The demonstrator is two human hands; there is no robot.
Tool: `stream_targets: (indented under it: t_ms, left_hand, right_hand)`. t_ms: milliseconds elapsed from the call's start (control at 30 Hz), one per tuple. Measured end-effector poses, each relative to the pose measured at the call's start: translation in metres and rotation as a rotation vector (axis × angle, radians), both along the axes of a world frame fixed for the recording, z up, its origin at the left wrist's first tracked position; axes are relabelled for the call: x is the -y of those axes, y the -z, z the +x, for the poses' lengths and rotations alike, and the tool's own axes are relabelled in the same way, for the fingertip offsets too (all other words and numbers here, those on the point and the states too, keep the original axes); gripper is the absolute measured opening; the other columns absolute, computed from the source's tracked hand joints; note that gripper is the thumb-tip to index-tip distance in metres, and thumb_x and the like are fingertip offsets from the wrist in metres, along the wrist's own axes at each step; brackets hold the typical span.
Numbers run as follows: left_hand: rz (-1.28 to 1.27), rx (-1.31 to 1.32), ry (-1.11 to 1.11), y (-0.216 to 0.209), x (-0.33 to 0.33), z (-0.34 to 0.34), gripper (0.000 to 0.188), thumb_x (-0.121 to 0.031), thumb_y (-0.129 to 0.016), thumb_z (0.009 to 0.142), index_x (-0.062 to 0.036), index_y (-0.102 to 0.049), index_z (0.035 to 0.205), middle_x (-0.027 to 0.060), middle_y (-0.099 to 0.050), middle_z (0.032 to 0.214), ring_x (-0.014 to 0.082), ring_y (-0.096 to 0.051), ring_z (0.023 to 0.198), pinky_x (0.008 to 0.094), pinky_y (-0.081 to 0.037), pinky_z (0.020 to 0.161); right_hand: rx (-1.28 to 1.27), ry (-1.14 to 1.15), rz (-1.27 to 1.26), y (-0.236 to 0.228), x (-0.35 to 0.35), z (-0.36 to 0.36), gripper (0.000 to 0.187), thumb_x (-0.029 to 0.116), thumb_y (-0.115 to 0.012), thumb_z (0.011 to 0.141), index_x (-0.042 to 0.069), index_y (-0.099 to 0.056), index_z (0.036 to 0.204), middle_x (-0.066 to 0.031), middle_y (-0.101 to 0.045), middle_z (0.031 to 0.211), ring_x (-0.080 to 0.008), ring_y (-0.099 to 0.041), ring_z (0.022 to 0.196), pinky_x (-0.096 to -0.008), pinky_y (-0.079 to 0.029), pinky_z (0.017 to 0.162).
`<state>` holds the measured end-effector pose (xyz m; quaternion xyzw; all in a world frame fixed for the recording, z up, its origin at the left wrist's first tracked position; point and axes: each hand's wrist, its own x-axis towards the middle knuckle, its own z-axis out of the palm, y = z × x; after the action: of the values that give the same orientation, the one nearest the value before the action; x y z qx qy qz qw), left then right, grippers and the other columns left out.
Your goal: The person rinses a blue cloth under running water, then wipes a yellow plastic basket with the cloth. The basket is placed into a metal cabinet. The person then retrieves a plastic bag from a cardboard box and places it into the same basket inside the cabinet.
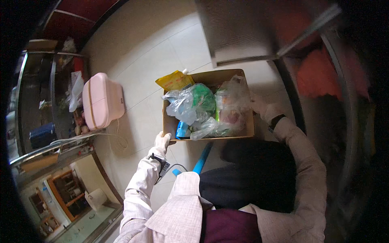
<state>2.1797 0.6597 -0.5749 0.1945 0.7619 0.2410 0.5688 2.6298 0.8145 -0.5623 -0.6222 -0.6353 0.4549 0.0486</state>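
Observation:
An open cardboard box (pixel 223 75) is held in front of my body, above the tiled floor. My left hand (pixel 162 140) grips its near left corner, fingers closed on the edge. At its right side, my right hand (pixel 266 110) is closed on the wall; blur softens its fingers. Inside lie a clear plastic bag (pixel 181 104), a green bag (pixel 204 99) and another clear bag (pixel 234 99) with contents I cannot make out. A yellow pouch (pixel 174 81) with a white cap leans over the far left corner. Something blue (pixel 182 130) shows near the front left.
A pink lidded container (pixel 95 101) stands at the left beside a cluttered metal-edged shelf (pixel 48 97). Lower left, a glass-topped surface (pixel 91 222) bears a white roll (pixel 96 198). A large grey panel (pixel 243 32) juts in at upper right. A blue bar (pixel 202 158) shows below the box.

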Motion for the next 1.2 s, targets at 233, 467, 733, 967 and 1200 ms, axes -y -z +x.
stream_targets:
  t_ms: [233, 467, 733, 967, 1200]
  left_hand:
    - [0.159, -0.283, -0.103, 0.033, 0.017, -0.088, 0.017, -0.012, -0.064, 0.089, -0.0030, -0.065, 0.103, 0.0055, -0.066, 0.085, 0.0182, -0.063, 0.069, 0.0355, -0.058, 0.060]
    - [0.257, -0.121, -0.351, 0.075, -0.022, -0.127, 0.021, -0.009, -0.062, 0.091, -0.0039, -0.061, 0.111, 0.0068, -0.068, 0.091, 0.0210, -0.067, 0.073, 0.0350, -0.058, 0.061]
    - [0.275, -0.046, -0.598, 0.072, -0.021, -0.106, 0.020, -0.001, -0.064, 0.084, -0.0093, -0.059, 0.101, 0.0031, -0.060, 0.082, 0.0169, -0.059, 0.066, 0.0295, -0.049, 0.055]
    - [0.744, -0.224, 0.163, -0.047, -0.173, 0.096, 0.027, -0.002, -0.063, 0.085, -0.0071, -0.056, 0.110, 0.0066, -0.059, 0.095, 0.0201, -0.057, 0.080, 0.0320, -0.046, 0.068]
    - [1.045, -0.522, 0.312, -0.180, -0.220, 0.192, 0.034, -0.002, -0.062, 0.086, -0.0049, -0.053, 0.119, 0.0101, -0.057, 0.107, 0.0233, -0.055, 0.094, 0.0346, -0.043, 0.080]
  right_hand:
    - [-0.150, -0.034, -0.336, -0.066, -0.033, 0.057, 0.057, 0.037, -0.062, 0.096, 0.015, -0.044, 0.146, -0.0121, -0.057, 0.133, -0.0221, -0.058, 0.115, -0.0357, -0.051, 0.091]
    - [-0.007, 0.321, -0.151, -0.242, 0.039, 0.205, 0.059, 0.041, -0.060, 0.097, 0.007, -0.046, 0.143, -0.0136, -0.055, 0.134, -0.0235, -0.055, 0.119, -0.0382, -0.044, 0.103]
    - [0.220, 0.475, 0.254, -0.396, 0.184, 0.231, 0.051, 0.034, -0.056, 0.100, 0.004, -0.049, 0.141, -0.0130, -0.056, 0.137, -0.0250, -0.056, 0.123, -0.0398, -0.044, 0.106]
    - [-0.404, 0.200, 0.703, -0.506, 0.220, 0.158, 0.025, 0.015, -0.056, 0.101, 0.000, -0.066, 0.119, -0.0110, -0.069, 0.115, -0.0173, -0.066, 0.102, -0.0329, -0.053, 0.092]
    - [-0.118, 0.553, 1.178, -0.591, 0.209, 0.204, 0.023, 0.021, -0.057, 0.101, 0.002, -0.071, 0.101, -0.0064, -0.073, 0.098, -0.0131, -0.067, 0.090, -0.0293, -0.055, 0.081]
